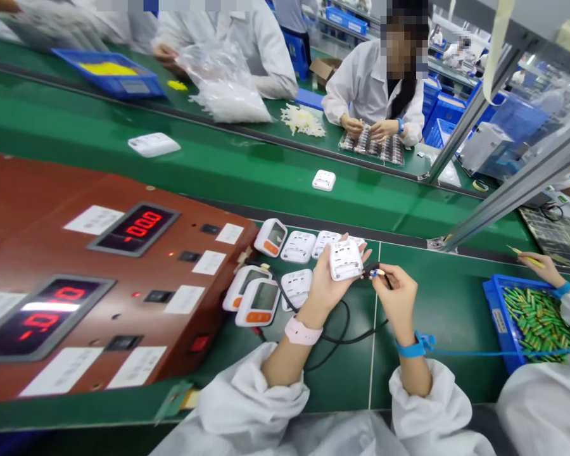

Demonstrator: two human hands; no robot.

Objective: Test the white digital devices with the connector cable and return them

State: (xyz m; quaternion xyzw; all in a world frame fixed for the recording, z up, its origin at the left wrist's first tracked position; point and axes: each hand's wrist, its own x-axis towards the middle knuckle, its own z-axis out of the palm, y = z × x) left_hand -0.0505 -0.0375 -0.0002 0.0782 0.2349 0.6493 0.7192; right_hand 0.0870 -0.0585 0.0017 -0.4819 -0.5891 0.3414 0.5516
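Note:
My left hand (pixel 323 282) holds a white device (pixel 345 259) upright with its back towards me, fingers wrapped round it. My right hand (pixel 396 296) pinches a small plug (pixel 377 273) at the end of a black cable (pixel 335 332), held against the device's right side. Just behind my hands, several more white devices (pixel 298 246) lie on the green table, two of them with orange-trimmed screens facing up (pixel 261 302). The cable loops over the table and runs back to the brown test box (pixel 99 278).
The brown test box with red digit displays fills the left. A green conveyor belt (pixel 247 164) carries two white devices. At right, a neighbour's hand (pixel 539 265) hovers over a blue bin of green batteries (pixel 536 320). People in white coats work across the belt.

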